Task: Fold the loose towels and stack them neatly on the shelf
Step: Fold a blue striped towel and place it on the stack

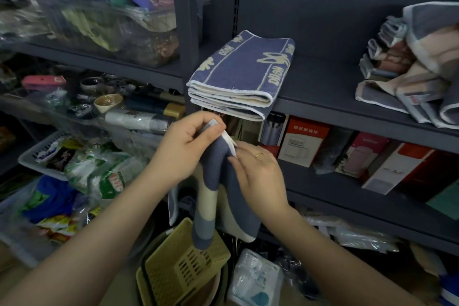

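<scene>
Both hands pinch the towel (211,181) top: left hand (185,146), right hand (258,169). It hangs long-way down, just below the shelf (347,109) front edge.

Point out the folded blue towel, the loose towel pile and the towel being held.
folded blue towel (242,74), head view, top face.
loose towel pile (412,77), head view, middle.
held towel (214,169), head view, blue upper part.

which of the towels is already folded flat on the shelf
The blue patterned towel at the shelf's left end; the pile on the right is crumpled, and another hangs from both hands.
</scene>
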`<state>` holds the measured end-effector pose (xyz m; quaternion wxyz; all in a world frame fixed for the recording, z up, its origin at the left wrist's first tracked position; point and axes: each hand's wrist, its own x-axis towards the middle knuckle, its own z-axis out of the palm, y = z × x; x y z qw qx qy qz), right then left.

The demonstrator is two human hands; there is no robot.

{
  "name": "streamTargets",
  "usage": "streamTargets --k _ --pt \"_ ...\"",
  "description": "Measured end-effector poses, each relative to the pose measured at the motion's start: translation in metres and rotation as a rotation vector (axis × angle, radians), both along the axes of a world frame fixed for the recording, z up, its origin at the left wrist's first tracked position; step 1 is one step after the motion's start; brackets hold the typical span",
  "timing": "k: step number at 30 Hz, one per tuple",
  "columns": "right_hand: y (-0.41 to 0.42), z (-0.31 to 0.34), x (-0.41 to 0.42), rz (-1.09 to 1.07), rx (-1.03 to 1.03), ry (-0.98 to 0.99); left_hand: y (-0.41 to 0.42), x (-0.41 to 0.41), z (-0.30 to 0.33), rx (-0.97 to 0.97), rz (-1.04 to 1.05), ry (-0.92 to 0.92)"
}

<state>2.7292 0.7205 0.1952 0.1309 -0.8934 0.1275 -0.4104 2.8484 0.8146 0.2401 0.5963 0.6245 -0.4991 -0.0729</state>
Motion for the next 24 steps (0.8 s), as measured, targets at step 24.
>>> streamTargets --k 24 --pt "-0.036 -0.008 -0.033 0.48 0.776 0.394 -0.012 -0.008 -0.017 0.408 -0.082 -0.169"
